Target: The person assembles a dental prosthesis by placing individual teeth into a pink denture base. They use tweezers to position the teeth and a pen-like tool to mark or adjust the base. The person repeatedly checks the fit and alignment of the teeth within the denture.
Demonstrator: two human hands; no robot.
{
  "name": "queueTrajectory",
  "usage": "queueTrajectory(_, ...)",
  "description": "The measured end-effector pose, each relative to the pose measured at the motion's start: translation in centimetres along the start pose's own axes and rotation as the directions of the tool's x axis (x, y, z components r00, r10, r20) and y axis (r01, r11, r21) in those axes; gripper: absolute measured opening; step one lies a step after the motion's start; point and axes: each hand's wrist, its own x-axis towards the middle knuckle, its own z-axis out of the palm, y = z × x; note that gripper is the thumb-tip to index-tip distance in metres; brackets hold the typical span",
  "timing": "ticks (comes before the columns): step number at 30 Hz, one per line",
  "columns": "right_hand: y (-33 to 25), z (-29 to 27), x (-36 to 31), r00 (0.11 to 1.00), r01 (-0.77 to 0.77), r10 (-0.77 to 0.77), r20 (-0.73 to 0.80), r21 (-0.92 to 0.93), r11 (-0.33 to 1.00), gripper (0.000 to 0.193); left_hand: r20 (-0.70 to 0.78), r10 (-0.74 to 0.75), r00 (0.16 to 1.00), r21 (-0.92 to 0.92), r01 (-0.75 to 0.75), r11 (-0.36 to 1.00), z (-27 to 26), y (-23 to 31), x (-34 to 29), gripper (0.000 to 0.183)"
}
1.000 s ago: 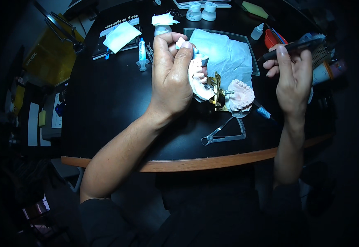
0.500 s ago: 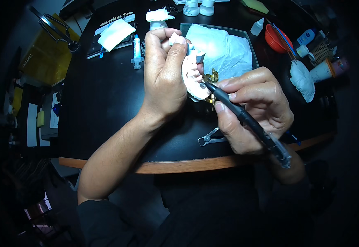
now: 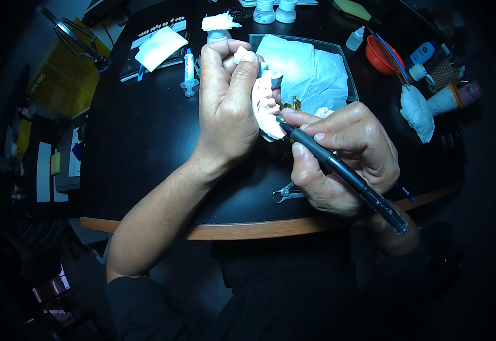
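Note:
My left hand (image 3: 228, 108) is closed around a white plaster dental cast (image 3: 266, 116), thumb on top, with the row of teeth facing right. A grey-blue piece (image 3: 275, 80) sits at the cast's upper part. Between the thumb and fingers of my right hand (image 3: 367, 148) is a black pen (image 3: 344, 170), its tip at the lower right edge of the cast; whether it touches is hard to tell. Behind my right fingers a brass-coloured metal hinge piece (image 3: 297, 103) shows in part. A small metal caliper (image 3: 285, 194) lies on the table beneath my right hand.
White tissue (image 3: 299, 68) covers a glass plate behind the cast. At the left lie a syringe (image 3: 189, 74) and a tooth shade set (image 3: 160, 28). To the right stand a dropper bottle (image 3: 355, 38), a red bowl (image 3: 381, 57) and a wrapped white bundle (image 3: 417, 116). A wooden edge (image 3: 259, 229) borders the table.
My right hand and the pen have shifted slightly left and down along the cast's edge. More of the brass piece is now hidden, and a white lump shows behind my right fingers.

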Motion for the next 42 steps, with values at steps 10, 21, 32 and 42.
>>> queueTrajectory(10,0.22,-0.15,0.20,0.998,0.054,-0.053,0.036,-0.032,0.998,0.022,0.001,0.022,1.000,0.020,-0.022,1.000,-0.18,-0.31,0.02,0.024)
queueTrajectory(21,0.19,-0.16,0.31,0.998,0.055,-0.054,0.034,-0.040,0.998,0.022,-0.008,0.012,1.000,0.011,-0.012,1.000,0.01,-0.15,0.06,0.021)
queueTrajectory(32,0.03,-0.16,0.50,0.998,0.051,-0.050,0.035,-0.051,0.997,0.021,-0.018,0.021,1.000,0.010,-0.020,1.000,-0.11,-0.50,0.17,0.023)
queueTrajectory(42,0.16,0.00,0.28,1.000,0.017,-0.017,0.008,0.006,1.000,0.022,-0.009,-0.013,1.000,-0.035,0.013,0.999,0.04,-0.13,-0.04,0.025)
